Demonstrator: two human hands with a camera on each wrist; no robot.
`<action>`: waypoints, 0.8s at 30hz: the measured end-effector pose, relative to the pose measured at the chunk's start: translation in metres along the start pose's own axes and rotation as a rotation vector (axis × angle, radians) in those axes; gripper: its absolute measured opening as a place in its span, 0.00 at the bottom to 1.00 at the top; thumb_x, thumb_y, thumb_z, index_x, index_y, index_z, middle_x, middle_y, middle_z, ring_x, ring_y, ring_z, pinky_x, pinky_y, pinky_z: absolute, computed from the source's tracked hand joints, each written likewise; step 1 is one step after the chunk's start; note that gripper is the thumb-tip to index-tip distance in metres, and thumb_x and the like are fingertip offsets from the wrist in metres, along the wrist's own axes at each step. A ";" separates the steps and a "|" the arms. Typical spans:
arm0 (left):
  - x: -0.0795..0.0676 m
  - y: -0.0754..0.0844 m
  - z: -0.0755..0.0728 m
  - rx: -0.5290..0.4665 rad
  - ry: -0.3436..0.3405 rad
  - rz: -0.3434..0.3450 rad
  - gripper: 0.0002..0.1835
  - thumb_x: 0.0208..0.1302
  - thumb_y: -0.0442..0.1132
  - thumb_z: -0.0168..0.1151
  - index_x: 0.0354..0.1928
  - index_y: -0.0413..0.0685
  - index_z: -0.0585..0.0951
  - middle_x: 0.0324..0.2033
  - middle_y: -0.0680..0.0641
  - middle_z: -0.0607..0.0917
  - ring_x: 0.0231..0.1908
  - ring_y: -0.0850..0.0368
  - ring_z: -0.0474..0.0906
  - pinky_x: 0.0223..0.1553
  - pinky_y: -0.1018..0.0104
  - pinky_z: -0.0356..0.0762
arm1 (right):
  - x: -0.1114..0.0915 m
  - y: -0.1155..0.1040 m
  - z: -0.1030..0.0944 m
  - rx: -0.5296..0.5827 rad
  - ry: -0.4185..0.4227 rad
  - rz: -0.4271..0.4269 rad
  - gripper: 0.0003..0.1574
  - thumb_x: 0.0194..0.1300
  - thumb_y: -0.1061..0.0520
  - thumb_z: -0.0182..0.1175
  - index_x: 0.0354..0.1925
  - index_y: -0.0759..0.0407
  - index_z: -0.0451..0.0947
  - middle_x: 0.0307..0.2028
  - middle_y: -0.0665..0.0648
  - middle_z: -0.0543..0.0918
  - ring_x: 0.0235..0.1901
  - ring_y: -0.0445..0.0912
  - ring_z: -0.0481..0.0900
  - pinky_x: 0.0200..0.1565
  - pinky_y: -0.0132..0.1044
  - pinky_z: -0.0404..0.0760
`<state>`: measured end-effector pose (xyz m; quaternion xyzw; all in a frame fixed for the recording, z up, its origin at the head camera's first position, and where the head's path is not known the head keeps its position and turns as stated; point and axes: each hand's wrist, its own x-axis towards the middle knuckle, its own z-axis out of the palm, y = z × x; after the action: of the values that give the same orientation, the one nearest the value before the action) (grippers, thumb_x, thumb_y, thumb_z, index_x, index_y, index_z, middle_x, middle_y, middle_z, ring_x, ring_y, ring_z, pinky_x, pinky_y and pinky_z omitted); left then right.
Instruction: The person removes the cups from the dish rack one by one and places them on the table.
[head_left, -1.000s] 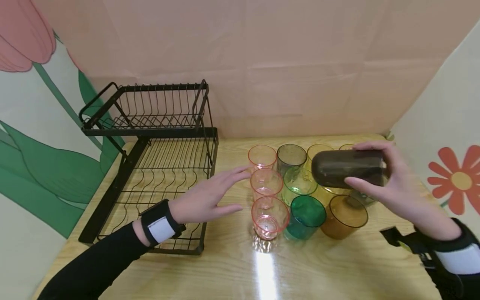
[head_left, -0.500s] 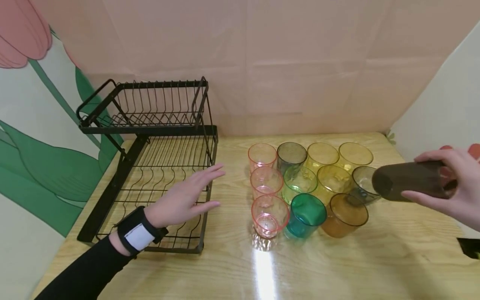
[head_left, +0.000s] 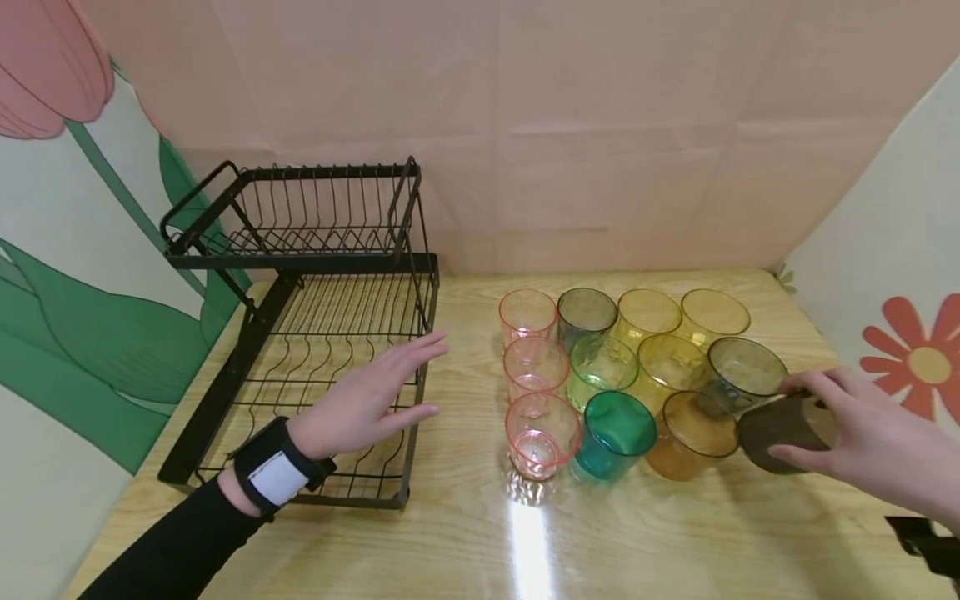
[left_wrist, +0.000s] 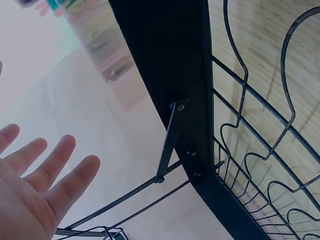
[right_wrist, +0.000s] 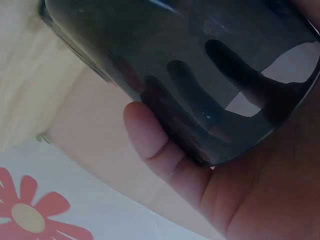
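My right hand [head_left: 873,446] grips a dark smoky drinking glass [head_left: 783,429] at the right end of the front row of glasses. It looks tilted, beside an amber glass [head_left: 686,454] and in front of a grey-tinted glass [head_left: 742,371]. In the right wrist view the thumb lies along the dark glass [right_wrist: 200,75], and the other fingers show through its wall. My left hand [head_left: 360,404] hovers over the right side of the black dish rack [head_left: 408,475], fingers spread and holding nothing. Its outstretched fingers [left_wrist: 75,180] also show in the left wrist view.
Several coloured glasses stand upright in close rows, including a pink-rimmed glass [head_left: 542,433], a teal glass [head_left: 615,437] and a yellow glass [head_left: 716,317]. The two-tier rack stands left of them on the wooden table [head_left: 465,533]. A pink wall [head_left: 525,167] rises behind.
My right hand carried the dark glass from above the glasses out to the right, then down and back left beside the amber glass. My left hand drew back left, away from the pink glasses.
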<state>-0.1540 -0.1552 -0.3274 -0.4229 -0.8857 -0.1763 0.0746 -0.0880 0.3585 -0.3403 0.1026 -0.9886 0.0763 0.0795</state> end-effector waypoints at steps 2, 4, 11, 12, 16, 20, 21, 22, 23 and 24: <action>-0.001 -0.001 0.001 0.002 0.002 0.000 0.38 0.61 0.54 0.53 0.69 0.58 0.49 0.67 0.52 0.51 0.60 0.54 0.58 0.46 0.58 0.72 | 0.001 -0.001 0.006 -0.004 -0.031 0.010 0.46 0.33 0.31 0.69 0.44 0.56 0.67 0.38 0.65 0.67 0.29 0.55 0.70 0.21 0.43 0.69; -0.002 -0.001 0.002 0.003 0.004 0.001 0.38 0.61 0.54 0.53 0.69 0.58 0.49 0.67 0.52 0.51 0.61 0.54 0.57 0.46 0.58 0.72 | 0.002 -0.002 0.010 -0.017 -0.028 -0.012 0.47 0.32 0.29 0.69 0.44 0.55 0.67 0.38 0.65 0.69 0.30 0.55 0.71 0.23 0.44 0.69; -0.003 -0.002 0.003 0.009 0.005 0.012 0.37 0.62 0.55 0.52 0.69 0.57 0.49 0.67 0.52 0.51 0.62 0.54 0.55 0.52 0.55 0.66 | 0.005 -0.007 0.023 -0.031 -0.074 -0.065 0.47 0.31 0.28 0.68 0.45 0.54 0.68 0.35 0.61 0.70 0.26 0.51 0.71 0.20 0.42 0.69; -0.003 -0.002 0.003 0.010 0.003 0.011 0.37 0.62 0.55 0.52 0.69 0.57 0.49 0.67 0.52 0.51 0.62 0.54 0.55 0.52 0.55 0.66 | 0.005 -0.008 0.024 -0.027 -0.084 -0.062 0.47 0.32 0.28 0.68 0.45 0.54 0.68 0.35 0.61 0.70 0.27 0.52 0.72 0.21 0.43 0.70; -0.003 -0.003 0.002 0.010 -0.003 0.004 0.37 0.62 0.55 0.52 0.69 0.57 0.48 0.67 0.52 0.50 0.62 0.55 0.54 0.53 0.55 0.64 | 0.005 -0.010 0.027 -0.010 -0.113 -0.033 0.49 0.32 0.29 0.68 0.46 0.56 0.67 0.37 0.64 0.68 0.29 0.54 0.71 0.21 0.43 0.70; -0.004 -0.003 0.003 0.008 -0.004 0.000 0.38 0.62 0.55 0.52 0.69 0.57 0.48 0.67 0.52 0.50 0.62 0.54 0.55 0.52 0.55 0.66 | 0.004 -0.012 0.030 0.017 -0.124 0.006 0.54 0.31 0.28 0.67 0.50 0.57 0.64 0.39 0.68 0.65 0.26 0.53 0.70 0.16 0.38 0.66; -0.004 -0.003 0.003 0.006 -0.003 0.000 0.38 0.62 0.55 0.52 0.69 0.57 0.48 0.67 0.52 0.50 0.62 0.54 0.55 0.50 0.56 0.68 | 0.003 -0.013 0.031 0.024 -0.122 0.014 0.55 0.31 0.28 0.68 0.51 0.58 0.63 0.40 0.69 0.65 0.25 0.52 0.70 0.15 0.37 0.64; -0.004 -0.003 0.003 0.004 -0.001 0.001 0.38 0.62 0.55 0.52 0.69 0.57 0.48 0.67 0.51 0.50 0.62 0.54 0.56 0.47 0.57 0.71 | 0.003 -0.013 0.031 0.029 -0.113 0.019 0.57 0.30 0.28 0.68 0.51 0.58 0.62 0.40 0.69 0.64 0.24 0.52 0.70 0.14 0.36 0.63; -0.004 -0.003 0.003 0.005 0.001 0.001 0.38 0.62 0.55 0.52 0.69 0.57 0.48 0.67 0.51 0.50 0.62 0.53 0.56 0.45 0.59 0.72 | 0.003 -0.013 0.031 0.034 -0.104 0.018 0.58 0.29 0.29 0.69 0.52 0.59 0.61 0.40 0.70 0.64 0.23 0.51 0.70 0.14 0.36 0.63; -0.004 -0.003 0.004 0.005 0.002 0.001 0.37 0.62 0.55 0.51 0.69 0.57 0.48 0.67 0.51 0.51 0.61 0.53 0.56 0.41 0.61 0.74 | 0.003 -0.013 0.032 0.038 -0.095 0.017 0.58 0.28 0.29 0.70 0.52 0.60 0.61 0.40 0.70 0.63 0.22 0.50 0.70 0.14 0.35 0.62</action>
<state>-0.1540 -0.1589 -0.3328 -0.4230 -0.8859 -0.1744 0.0768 -0.0925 0.3401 -0.3689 0.0992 -0.9905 0.0908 0.0297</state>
